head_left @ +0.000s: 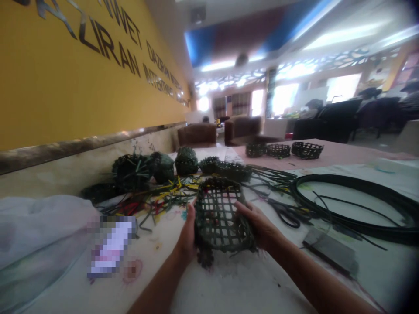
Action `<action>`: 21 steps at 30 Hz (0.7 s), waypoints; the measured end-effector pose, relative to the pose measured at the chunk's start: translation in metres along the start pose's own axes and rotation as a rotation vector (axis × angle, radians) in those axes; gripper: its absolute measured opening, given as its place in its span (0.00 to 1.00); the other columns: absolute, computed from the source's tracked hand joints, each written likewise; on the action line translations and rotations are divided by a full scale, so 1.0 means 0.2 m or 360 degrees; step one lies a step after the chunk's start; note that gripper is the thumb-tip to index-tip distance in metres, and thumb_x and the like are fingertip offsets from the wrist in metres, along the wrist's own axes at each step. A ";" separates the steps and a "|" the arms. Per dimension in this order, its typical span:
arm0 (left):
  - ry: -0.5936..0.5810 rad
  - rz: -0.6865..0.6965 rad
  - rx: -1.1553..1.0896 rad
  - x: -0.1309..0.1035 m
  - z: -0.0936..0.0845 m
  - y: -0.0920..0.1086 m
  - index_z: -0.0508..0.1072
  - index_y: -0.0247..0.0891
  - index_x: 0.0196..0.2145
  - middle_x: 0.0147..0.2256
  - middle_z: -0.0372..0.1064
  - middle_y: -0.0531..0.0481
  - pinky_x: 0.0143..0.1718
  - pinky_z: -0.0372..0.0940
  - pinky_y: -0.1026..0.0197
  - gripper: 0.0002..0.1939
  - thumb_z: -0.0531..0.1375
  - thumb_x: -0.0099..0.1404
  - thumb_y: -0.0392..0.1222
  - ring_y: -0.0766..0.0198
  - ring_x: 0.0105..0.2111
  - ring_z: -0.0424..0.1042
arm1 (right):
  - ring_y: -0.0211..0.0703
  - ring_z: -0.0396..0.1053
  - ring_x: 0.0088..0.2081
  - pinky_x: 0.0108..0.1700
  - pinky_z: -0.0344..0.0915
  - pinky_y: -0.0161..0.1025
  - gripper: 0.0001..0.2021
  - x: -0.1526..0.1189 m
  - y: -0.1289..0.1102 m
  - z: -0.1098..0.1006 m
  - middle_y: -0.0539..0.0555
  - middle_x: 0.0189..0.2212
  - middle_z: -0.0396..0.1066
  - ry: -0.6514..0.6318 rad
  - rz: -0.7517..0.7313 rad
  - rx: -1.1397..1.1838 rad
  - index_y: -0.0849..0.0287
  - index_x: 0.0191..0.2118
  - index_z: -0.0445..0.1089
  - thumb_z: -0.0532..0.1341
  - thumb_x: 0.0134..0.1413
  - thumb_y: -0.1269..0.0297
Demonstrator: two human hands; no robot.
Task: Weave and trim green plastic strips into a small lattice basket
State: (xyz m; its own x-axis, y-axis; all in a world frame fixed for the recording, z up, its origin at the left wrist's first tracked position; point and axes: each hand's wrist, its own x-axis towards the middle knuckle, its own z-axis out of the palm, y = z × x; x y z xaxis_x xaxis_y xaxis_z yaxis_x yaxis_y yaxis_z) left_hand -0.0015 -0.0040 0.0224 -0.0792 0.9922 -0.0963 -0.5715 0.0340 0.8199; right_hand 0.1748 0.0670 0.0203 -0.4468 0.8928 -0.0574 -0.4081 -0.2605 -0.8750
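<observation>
A dark green woven basket [218, 218], rectangular with an open lattice, is held up between my two hands over the table. My left hand [187, 231] grips its left side, fingers mostly hidden behind it. On the right side my right hand [257, 222] has hold of the basket, its thumb lying over the edge. Just beyond it lie loose green, yellow and red strips [170, 192]. To the right of my right hand rests a pair of scissors [284, 213], its dark handle loops showing.
A big coil of dark strip [353, 181] and a grey flat block [330, 249] lie at right. Several woven baskets stand farther back, including a small one [307, 150]. A white plastic bag [42, 235] and a pixelated item [113, 246] are at left, near a yellow wall [81, 87].
</observation>
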 end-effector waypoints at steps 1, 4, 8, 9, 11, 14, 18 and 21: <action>0.0010 0.0036 -0.0044 0.00 0.00 0.02 0.67 0.41 0.57 0.45 0.76 0.43 0.46 0.69 0.53 0.35 0.51 0.63 0.68 0.52 0.45 0.76 | 0.36 0.67 0.22 0.26 0.67 0.33 0.19 0.00 -0.02 -0.01 0.47 0.23 0.70 -0.0016 0.0011 0.0012 0.56 0.41 0.69 0.71 0.46 0.55; 0.0085 -0.0081 -0.0135 0.01 0.00 0.06 0.70 0.39 0.54 0.41 0.77 0.43 0.45 0.70 0.52 0.31 0.50 0.67 0.65 0.53 0.42 0.77 | 0.35 0.65 0.22 0.23 0.63 0.31 0.21 0.01 -0.04 -0.03 0.47 0.23 0.70 -0.0052 0.0015 0.0000 0.57 0.40 0.71 0.72 0.44 0.50; 0.0074 -0.0347 -0.0105 0.02 -0.02 0.07 0.75 0.31 0.47 0.37 0.78 0.39 0.46 0.70 0.51 0.36 0.46 0.67 0.66 0.52 0.40 0.77 | 0.36 0.65 0.23 0.23 0.62 0.32 0.23 0.02 -0.03 -0.04 0.49 0.24 0.71 -0.0094 0.0030 -0.0016 0.57 0.41 0.71 0.70 0.44 0.46; 0.0051 -0.0371 -0.0080 0.02 -0.03 0.07 0.75 0.31 0.46 0.36 0.78 0.39 0.45 0.70 0.51 0.38 0.44 0.66 0.68 0.52 0.39 0.78 | 0.37 0.65 0.23 0.23 0.62 0.33 0.23 0.01 -0.02 -0.04 0.49 0.24 0.71 -0.0095 0.0031 -0.0007 0.56 0.40 0.71 0.70 0.44 0.46; 0.0024 -0.0405 -0.0030 0.02 -0.04 0.06 0.76 0.31 0.46 0.34 0.78 0.39 0.43 0.70 0.52 0.41 0.42 0.65 0.71 0.53 0.36 0.78 | 0.36 0.64 0.22 0.23 0.62 0.33 0.22 0.01 -0.01 -0.03 0.48 0.24 0.70 -0.0083 0.0028 0.0015 0.56 0.39 0.70 0.70 0.44 0.46; 0.0052 -0.0362 0.0006 0.02 -0.04 0.03 0.75 0.30 0.44 0.32 0.78 0.39 0.36 0.72 0.55 0.39 0.46 0.64 0.71 0.55 0.31 0.78 | 0.35 0.63 0.21 0.24 0.64 0.33 0.22 -0.01 0.00 0.01 0.46 0.23 0.68 -0.0053 -0.0030 0.0006 0.55 0.39 0.69 0.71 0.43 0.48; 0.0091 -0.0083 0.0107 0.02 -0.02 -0.02 0.73 0.32 0.43 0.30 0.76 0.43 0.28 0.70 0.60 0.30 0.58 0.61 0.64 0.60 0.25 0.75 | 0.40 0.70 0.28 0.30 0.69 0.35 0.23 -0.03 0.02 0.05 0.51 0.32 0.74 0.0025 -0.0149 -0.0090 0.56 0.42 0.69 0.72 0.43 0.50; 0.0161 0.0119 0.0268 0.01 0.01 -0.05 0.71 0.34 0.40 0.28 0.74 0.48 0.23 0.68 0.64 0.24 0.63 0.59 0.60 0.64 0.22 0.71 | 0.46 0.73 0.34 0.34 0.70 0.39 0.24 -0.04 0.04 0.06 0.56 0.40 0.76 0.0106 -0.0283 -0.0244 0.58 0.43 0.70 0.72 0.43 0.51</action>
State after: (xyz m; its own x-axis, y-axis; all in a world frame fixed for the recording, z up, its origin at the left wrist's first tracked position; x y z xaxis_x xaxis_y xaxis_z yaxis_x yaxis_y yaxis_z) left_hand 0.0054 -0.0026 0.0147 -0.2029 0.9758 -0.0810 -0.4170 -0.0113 0.9088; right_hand 0.1668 0.0531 0.0199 -0.3231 0.9432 0.0771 -0.3480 -0.0427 -0.9365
